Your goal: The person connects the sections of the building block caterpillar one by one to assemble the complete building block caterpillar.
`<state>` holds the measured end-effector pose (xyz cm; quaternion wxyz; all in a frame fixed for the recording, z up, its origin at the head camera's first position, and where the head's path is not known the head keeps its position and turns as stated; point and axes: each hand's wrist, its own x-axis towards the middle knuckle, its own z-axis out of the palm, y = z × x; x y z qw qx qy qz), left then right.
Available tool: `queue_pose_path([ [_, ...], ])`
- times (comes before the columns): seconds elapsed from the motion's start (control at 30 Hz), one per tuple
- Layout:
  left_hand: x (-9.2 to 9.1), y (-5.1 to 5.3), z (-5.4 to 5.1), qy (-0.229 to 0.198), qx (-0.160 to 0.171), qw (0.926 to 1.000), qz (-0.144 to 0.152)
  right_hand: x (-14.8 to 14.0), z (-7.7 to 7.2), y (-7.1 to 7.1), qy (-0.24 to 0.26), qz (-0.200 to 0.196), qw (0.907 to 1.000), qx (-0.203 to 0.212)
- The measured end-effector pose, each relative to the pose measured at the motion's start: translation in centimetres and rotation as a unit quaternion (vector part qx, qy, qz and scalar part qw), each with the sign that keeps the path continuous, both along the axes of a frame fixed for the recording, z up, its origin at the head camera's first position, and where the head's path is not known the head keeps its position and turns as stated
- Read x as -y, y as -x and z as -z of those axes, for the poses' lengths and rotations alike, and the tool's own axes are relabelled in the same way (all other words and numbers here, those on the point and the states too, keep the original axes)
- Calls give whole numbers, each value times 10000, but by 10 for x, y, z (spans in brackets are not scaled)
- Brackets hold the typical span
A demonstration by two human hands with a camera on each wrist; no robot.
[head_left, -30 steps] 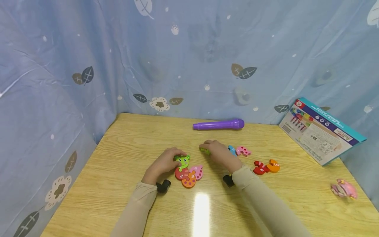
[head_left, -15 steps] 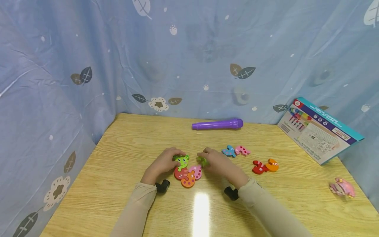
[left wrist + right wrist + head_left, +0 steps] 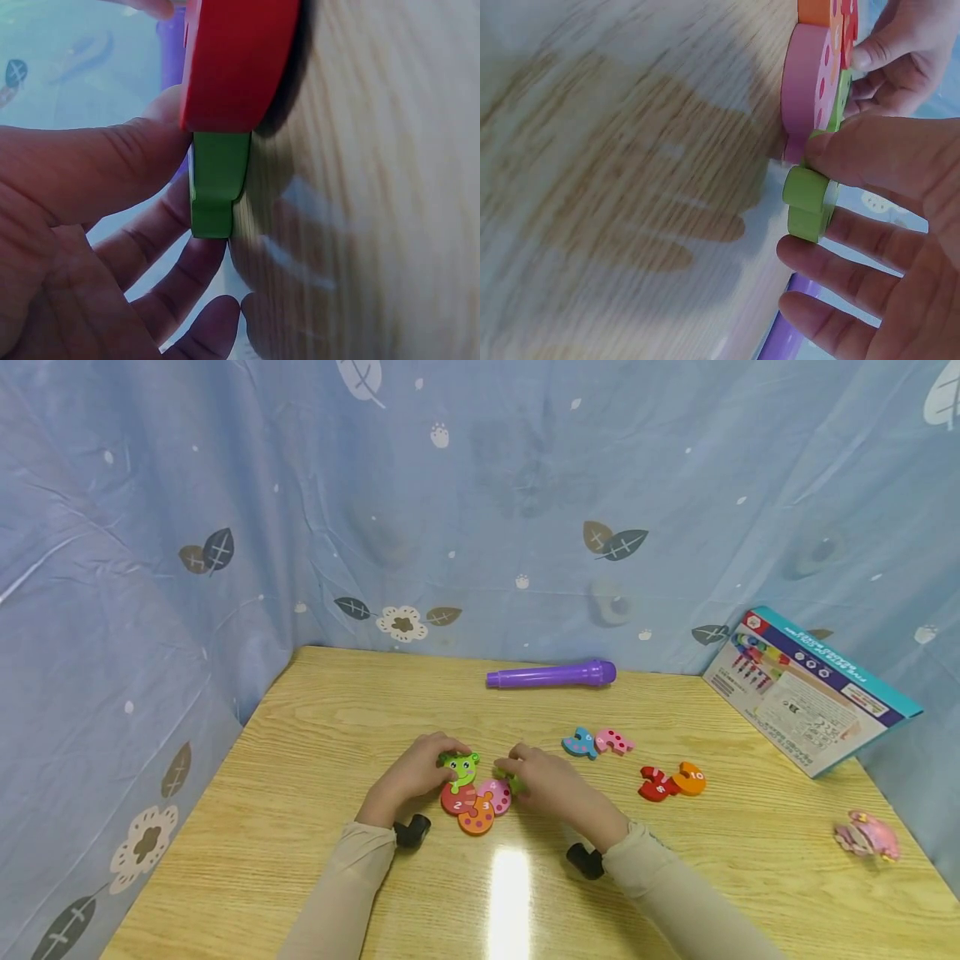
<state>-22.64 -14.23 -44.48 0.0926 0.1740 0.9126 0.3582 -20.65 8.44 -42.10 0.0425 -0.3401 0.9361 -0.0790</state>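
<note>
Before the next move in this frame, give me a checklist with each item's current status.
1. Left hand steadies the green head: ok, thumb and fingers hold it.
2. Right hand has the green piece: ok, it is held by the thumb and fingers.
3. Red 2, orange 3 and pink 4 joined: ok, they look connected.
4. Green piece locked into pink 4: cannot tell; the right hand covers part of the join.
5. Green piece's number readable: cannot tell; it is hidden.
6. Blue piece and orange 10 added: not ok, both lie apart from the caterpillar.
</note>
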Motion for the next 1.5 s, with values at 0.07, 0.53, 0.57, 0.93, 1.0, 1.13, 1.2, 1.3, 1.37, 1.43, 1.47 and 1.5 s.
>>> queue_pose_path([
  [0.07, 0, 0, 0, -9, -15, 10000, 12, 2, -1, -1, -57, -16, 10000, -40],
  [0.53, 1, -1, -1, -48, -43, 10000, 46, 7, 6, -6, -157, -92, 9989, -434],
  [0.57, 0, -1, -1, -45, -33, 10000, 41, 7, 6, -6, -136, -88, 9990, -419],
  [0.93, 0, 0, 1, -43, -10, 10000, 28, -19, -6, 5, 388, 399, 9983, -175],
  [1.0, 0, 0, 1, -27, 0, 10000, 17, -29, -10, 9, 448, 612, 9967, -303],
  [1.13, 0, 0, 2, 11, -14, 10000, -17, -47, -10, 18, 389, 1017, 9926, -542],
  [1.2, 0, 0, 2, 42, -36, 10000, -24, -56, -7, 22, 390, 1203, 9900, -618],
  [1.3, 0, 0, 2, 69, -61, 10000, -29, -67, 0, 27, 372, 1468, 9866, -604],
  [1.37, 0, 0, 1, 57, -62, 10000, -30, -73, 2, 29, 331, 1598, 9850, -557],
  [1.43, 0, -1, 1, 37, -64, 10000, -12, -77, 5, 32, 264, 1716, 9838, -450],
  [1.47, 0, -1, 1, 19, -58, 10000, -6, -78, 6, 33, 252, 1740, 9836, -413],
  [1.5, 0, -1, 1, 9, -59, 10000, 2, -80, 7, 35, 203, 1763, 9834, -390],
])
